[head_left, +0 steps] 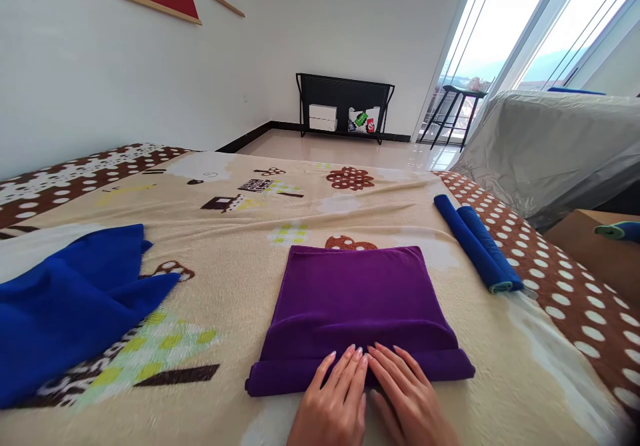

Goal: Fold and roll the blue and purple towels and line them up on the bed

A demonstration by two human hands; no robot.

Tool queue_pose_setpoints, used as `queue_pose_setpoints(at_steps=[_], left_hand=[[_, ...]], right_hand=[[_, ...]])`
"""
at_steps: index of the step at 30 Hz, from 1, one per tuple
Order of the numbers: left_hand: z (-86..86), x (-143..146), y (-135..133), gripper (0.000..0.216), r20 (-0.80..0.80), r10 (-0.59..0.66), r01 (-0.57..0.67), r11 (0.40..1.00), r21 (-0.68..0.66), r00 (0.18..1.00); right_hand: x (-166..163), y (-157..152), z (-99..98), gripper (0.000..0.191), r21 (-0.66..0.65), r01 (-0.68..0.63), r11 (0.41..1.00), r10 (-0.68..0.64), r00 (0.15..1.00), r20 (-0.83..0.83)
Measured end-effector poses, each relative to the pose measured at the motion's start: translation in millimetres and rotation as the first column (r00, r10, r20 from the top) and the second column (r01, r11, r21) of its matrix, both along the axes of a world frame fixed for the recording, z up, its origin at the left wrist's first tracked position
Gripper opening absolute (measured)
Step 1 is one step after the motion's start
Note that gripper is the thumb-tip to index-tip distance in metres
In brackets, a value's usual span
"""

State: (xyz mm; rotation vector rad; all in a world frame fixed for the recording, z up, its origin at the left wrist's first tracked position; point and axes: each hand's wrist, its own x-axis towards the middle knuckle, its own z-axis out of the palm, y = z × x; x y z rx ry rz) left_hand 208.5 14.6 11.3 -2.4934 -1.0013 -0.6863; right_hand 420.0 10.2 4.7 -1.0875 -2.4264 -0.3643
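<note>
A purple towel (353, 293) lies flat on the patterned blanket (240, 259) in front of me, its near edge curled into a roll (280, 378). My left hand (335, 399) and my right hand (407, 399) rest side by side on the middle of that roll, fingers stretched flat and pressing on it. Neither hand grips anything. The fingertips of both hands nearly touch each other.
A loose blue cloth (70, 303) lies crumpled at the left. Two rolled blue towels (477, 243) lie at the right near the blanket's dotted border. Beyond the bed stand a black shelf (345, 106), a black stool (457, 113) and a grey-covered piece of furniture (555, 146).
</note>
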Motion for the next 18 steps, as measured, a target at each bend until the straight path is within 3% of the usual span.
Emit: queue_pose_setpoints(at_steps=[3,7,10,14,18], left_hand=[[-1.6,-11.0,5.9,0.049,-0.046,0.129,-0.130,0.991,-0.028,0.991],[-4.7,-61.2,5.8,0.058,-0.071,0.351,-0.356,0.931,-0.082,0.934],[-6.0,-84.6,1.7,0.054,-0.040,0.402,-0.404,0.909,-0.101,0.915],[-1.2,-63.9,-1.8,0.050,0.020,0.363,-0.361,0.931,-0.059,0.932],[3.7,-10.6,2.1,0.044,-0.040,0.138,-0.139,0.990,-0.035,0.990]], right_hand=[[12.9,4.5,-5.9,0.055,-0.046,0.125,0.991,-0.120,0.988,0.093],[63.7,2.2,-20.0,0.063,-0.041,0.367,0.929,-0.361,0.926,0.112],[85.1,-3.0,-25.4,0.064,-0.035,0.413,0.910,-0.409,0.908,0.090],[60.4,-5.3,-17.4,0.060,0.024,0.405,0.914,-0.405,0.914,-0.025],[8.3,-0.1,-2.6,0.060,-0.005,0.152,0.988,-0.152,0.988,-0.003]])
